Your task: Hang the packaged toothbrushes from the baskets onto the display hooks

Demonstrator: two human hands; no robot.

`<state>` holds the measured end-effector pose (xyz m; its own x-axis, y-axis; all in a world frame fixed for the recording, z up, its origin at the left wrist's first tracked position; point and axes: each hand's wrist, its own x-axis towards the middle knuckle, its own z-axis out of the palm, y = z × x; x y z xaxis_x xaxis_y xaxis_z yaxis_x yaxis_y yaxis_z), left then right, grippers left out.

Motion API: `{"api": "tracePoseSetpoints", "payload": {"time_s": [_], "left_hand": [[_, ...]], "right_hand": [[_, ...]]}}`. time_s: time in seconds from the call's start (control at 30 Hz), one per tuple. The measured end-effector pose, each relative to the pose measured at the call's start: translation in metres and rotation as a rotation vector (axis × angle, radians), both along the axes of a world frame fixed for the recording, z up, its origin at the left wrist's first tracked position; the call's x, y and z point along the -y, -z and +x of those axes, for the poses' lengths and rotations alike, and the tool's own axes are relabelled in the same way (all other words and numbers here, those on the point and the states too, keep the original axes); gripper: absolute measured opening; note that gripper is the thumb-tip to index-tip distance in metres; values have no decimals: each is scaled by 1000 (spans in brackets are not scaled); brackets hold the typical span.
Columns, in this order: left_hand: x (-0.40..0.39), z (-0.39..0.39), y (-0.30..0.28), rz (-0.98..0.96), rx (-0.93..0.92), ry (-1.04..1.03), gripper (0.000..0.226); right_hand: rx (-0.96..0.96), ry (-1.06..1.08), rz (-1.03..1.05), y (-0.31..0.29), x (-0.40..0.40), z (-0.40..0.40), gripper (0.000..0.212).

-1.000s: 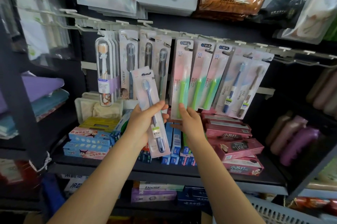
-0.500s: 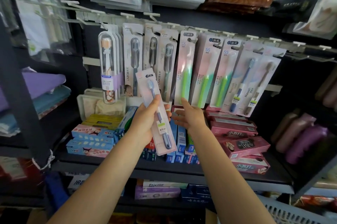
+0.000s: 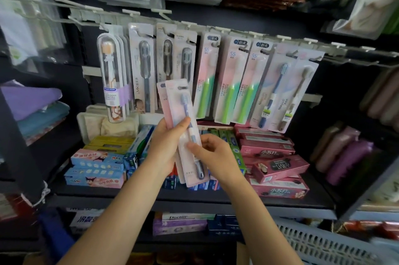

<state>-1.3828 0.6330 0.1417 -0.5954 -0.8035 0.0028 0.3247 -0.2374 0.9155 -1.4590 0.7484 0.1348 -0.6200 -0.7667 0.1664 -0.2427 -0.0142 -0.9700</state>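
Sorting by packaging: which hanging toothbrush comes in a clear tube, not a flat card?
The leftmost hanging one, the clear tube toothbrush with an orange head and lilac band; every other hangs on flat card.

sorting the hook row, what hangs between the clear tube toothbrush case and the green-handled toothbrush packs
In the head view, three packs of grey toothbrushes hang between the clear case and the green-handled packs.

Front and centre, the left hand (image 3: 165, 146) holds a small stack of packaged toothbrushes (image 3: 183, 126) upright, with the right hand (image 3: 212, 153) just beside it, fingers on the front pack's lower half. Behind them, a row of hanging toothbrush packs (image 3: 228, 79) runs left to right along the display hooks (image 3: 216, 29). Below that row, toothpaste boxes (image 3: 274, 165) are piled on the shelf (image 3: 194, 199). A basket (image 3: 319, 243) sits low at the right.
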Motion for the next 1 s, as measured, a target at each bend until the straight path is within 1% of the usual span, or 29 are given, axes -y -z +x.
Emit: {"api": "tracePoseSetpoints", "payload": {"time_s": [0.1,0.17,0.27,0.33,0.4,0.43,0.5,0.57,0.67,0.73,0.8,0.87,1.0], "left_hand": [[-4,0,1,-39,-19,50,29],[-10,-2,2,-70,-13,53,29],[-20,-7,2,-101,-7,30,35],[-29,-13,-1,-102,-21,16,39],[-42,-25,-6,-120,-31,22,39],[-49,-32,-9,-138,-30,30,37],[-65,-47,-14,-160,-11,59,24],[-82,-60,-19,-149,-7,117,14],[-103,-76,-22,-180,-7,136,15],[-115,-83,-24,-178,-21,124,10],[-125,-89,-27,-157,-41,112,7],[-132,-94,-32,-142,-54,100,8],[-140,-97,-40,-134,-69,70,11]], "right_hand": [[31,84,-47,2,-7,-6,15],[59,88,-93,2,-14,-11,11],[77,7,-130,3,-32,-21,14],[107,-56,-108,6,-49,-30,19],[118,-83,-87,9,-68,-39,17],[123,-69,-100,11,-78,-44,15],[139,7,-176,12,-97,-53,11],[119,94,-235,9,-115,-62,10],[97,167,-278,1,-137,-78,14],[63,191,-296,-6,-146,-89,12],[45,204,-295,-13,-151,-98,15],[27,196,-296,-20,-153,-106,20],[-7,181,-278,-36,-152,-114,19]]}}
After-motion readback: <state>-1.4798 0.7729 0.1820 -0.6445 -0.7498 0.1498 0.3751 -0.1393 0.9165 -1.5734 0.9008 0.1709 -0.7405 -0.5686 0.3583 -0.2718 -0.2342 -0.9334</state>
